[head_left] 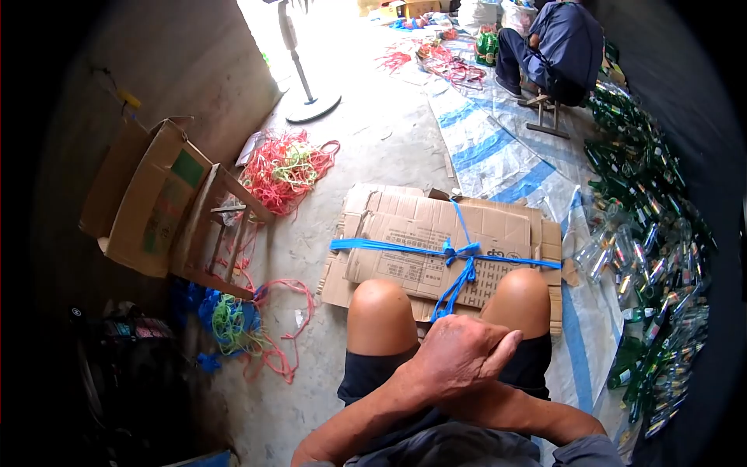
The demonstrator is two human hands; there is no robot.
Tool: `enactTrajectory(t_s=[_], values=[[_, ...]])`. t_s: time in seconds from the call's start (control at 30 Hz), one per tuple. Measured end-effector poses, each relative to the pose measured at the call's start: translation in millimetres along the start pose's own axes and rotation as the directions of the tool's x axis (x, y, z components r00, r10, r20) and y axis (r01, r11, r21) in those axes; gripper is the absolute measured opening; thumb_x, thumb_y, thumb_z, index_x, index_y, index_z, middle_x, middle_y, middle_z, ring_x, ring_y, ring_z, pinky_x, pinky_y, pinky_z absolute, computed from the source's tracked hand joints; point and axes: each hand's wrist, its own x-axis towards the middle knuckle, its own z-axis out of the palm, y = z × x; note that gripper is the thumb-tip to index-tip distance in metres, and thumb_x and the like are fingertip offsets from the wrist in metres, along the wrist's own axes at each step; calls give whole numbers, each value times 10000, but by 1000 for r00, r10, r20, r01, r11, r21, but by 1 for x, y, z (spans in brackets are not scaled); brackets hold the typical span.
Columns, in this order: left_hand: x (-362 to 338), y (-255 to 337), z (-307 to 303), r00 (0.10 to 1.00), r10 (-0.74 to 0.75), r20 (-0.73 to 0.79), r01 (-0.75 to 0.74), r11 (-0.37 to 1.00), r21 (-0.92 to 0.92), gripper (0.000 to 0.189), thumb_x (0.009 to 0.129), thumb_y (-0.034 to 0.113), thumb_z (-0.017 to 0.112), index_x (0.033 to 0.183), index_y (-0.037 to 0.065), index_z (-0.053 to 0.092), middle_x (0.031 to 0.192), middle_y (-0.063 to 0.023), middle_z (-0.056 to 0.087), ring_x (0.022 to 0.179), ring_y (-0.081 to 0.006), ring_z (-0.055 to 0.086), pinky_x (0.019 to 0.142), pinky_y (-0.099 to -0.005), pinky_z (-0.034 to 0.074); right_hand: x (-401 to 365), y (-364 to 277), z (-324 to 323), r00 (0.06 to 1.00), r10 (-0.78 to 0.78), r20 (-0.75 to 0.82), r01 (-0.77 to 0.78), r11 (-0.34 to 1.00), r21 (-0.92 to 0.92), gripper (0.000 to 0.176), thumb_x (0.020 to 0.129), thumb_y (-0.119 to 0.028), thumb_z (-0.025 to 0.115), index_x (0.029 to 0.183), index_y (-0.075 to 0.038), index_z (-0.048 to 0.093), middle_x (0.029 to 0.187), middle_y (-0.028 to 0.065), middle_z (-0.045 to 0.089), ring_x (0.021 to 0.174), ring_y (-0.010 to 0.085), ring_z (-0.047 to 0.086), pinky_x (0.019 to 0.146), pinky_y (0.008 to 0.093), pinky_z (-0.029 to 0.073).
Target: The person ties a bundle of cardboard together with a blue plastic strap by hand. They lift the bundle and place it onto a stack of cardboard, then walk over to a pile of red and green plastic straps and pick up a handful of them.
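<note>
Clasping each other over the lap [436,381], the hands [463,356] are curled closed.

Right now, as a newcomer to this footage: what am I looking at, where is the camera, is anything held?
No machine: a seated person's head-worn camera looks down past bare knees. The left hand is folded over the right hand, hidden beneath, in the lap; no object shows in either grip. Ahead on the floor lies flattened cardboard tied with blue strap. Glass bottles pile up at right, tangled cord lies at left, and another person sits farther back.
</note>
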Motion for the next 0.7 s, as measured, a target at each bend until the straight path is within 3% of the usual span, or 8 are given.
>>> enactTrajectory(t_s=[0.03,0.07,0.13,0.17,0.23,0.27,0.4,0.7], values=[[4,6,-3,999,-36,22,38,990,-136,375,1068,289,578,854,16,718,729,-103,690,631,-284,662,596,-380,512,5,-20,-21,999,44,-8,-42,991,127,371,1091,-127,467,1437,-12,535,1356,190,596,1262,226,583,1153,364,414],[7,13,-7,998,-59,10,59,927,-370,380,1085,294,561,886,9,714,712,-76,667,619,-236,636,579,-355,491,7,-26,-35,995,20,101,18,932,-362,365,1068,-98,476,1417,-16,547,1336,180,609,1253,217,593,1127,352,437],[10,35,-22,993,-116,2,76,642,-763,394,1118,304,528,951,-4,705,679,-21,621,593,-140,585,545,-304,451,16,-42,-66,953,112,283,258,192,-947,359,1024,-31,497,1376,-18,570,1283,161,640,1240,202,609,1085,336,472],[11,57,-38,990,-138,-13,78,630,-772,412,1115,315,533,1011,-46,704,710,-32,630,652,-122,596,610,-292,472,14,-45,-82,968,131,215,195,150,-969,352,1009,-23,507,1354,-18,578,1263,160,642,1218,210,612,1067,340,475],[15,101,-55,988,-152,-10,68,498,-865,399,1117,306,533,1031,-49,693,708,-9,599,661,-88,553,622,-272,455,11,-35,-112,951,-45,-305,-175,734,-656,339,980,-7,525,1312,-18,594,1225,157,646,1174,225,617,1031,348,480],[20,117,-54,990,-139,7,58,366,-929,361,1123,286,529,990,-12,684,674,24,560,610,-70,499,570,-263,417,11,-29,-121,858,-85,-507,-161,893,-421,333,966,1,534,1291,-19,602,1205,155,648,1152,233,620,1013,352,483],[32,152,-57,999,43,-32,-50,531,-846,306,1088,252,572,990,-19,673,697,11,567,618,-89,518,570,-270,428,18,9,-138,569,-107,-815,-251,921,-296,310,908,34,570,1207,-20,634,1128,149,655,1064,264,631,942,368,494],[26,137,-41,882,430,-192,-455,677,-578,217,1028,167,624,1052,-45,664,765,-40,603,642,-110,557,577,-269,447,14,44,-125,503,-124,-856,-344,879,-329,278,777,107,652,1017,-22,707,954,136,673,867,333,655,781,403,518]])
